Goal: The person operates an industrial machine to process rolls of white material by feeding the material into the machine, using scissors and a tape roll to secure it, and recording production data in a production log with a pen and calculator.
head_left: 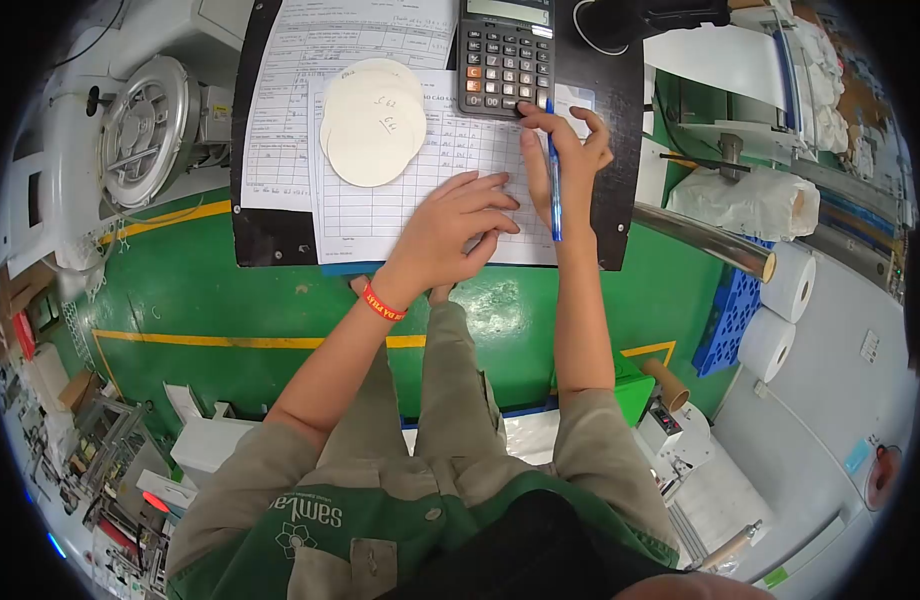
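Observation:
My left hand [450, 235] lies on a printed form [355, 218], fingers spread and holding nothing. A blue pen [555, 195] is held in my right hand [572, 165], upright along the palm. That hand's index finger reaches the lower right keys of a black calculator [505, 65], whose display shows at the top edge. Round cream paper discs [365, 155] overlap on the form to the left, with handwritten numbers on them. Under them, another written sheet [280, 150] extends to the far left.
The papers rest on a black tabletop [270, 235]. A metal roller [705, 240] stands out at right, near white rolls [767, 345] and a blue pallet [728, 320]. A machine with a round metal wheel [152, 130] is at left. The floor [210, 300] is green with yellow lines.

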A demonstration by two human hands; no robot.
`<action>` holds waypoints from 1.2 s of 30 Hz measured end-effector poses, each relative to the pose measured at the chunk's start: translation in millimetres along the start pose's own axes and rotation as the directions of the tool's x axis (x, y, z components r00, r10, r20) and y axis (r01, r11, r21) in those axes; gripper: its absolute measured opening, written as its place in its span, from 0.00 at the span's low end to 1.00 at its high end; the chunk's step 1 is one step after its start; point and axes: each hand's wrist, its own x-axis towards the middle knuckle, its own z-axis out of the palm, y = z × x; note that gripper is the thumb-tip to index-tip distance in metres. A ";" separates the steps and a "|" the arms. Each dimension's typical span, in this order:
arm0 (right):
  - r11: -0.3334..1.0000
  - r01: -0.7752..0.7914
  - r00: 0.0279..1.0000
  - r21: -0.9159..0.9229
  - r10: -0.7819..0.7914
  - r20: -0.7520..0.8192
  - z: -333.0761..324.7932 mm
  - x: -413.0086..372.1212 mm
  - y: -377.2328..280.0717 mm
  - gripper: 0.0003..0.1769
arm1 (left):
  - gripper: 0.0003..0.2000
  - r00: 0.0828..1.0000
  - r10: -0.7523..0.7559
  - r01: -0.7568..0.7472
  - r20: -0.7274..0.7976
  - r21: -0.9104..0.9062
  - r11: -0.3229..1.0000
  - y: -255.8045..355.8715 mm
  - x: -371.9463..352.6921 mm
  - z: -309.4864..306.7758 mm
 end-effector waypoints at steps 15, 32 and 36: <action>0.346 -0.180 0.913 0.921 0.408 0.024 12.9 -52.1 -61.6 0.18 | 0.15 0.957 -0.269 0.278 0.108 -0.083 0.957 -12.1 -25.9 -92.1; 0.266 -0.419 0.814 0.868 0.533 0.230 25.0 -19.0 -65.0 0.13 | 0.13 0.995 -0.090 0.095 -0.030 0.200 0.975 -37.9 -44.0 -88.2; 0.437 -0.432 0.823 0.788 0.550 0.146 43.5 -16.3 -83.6 0.13 | 0.12 0.995 -0.088 0.094 -0.038 0.215 0.972 -35.8 -42.9 -87.6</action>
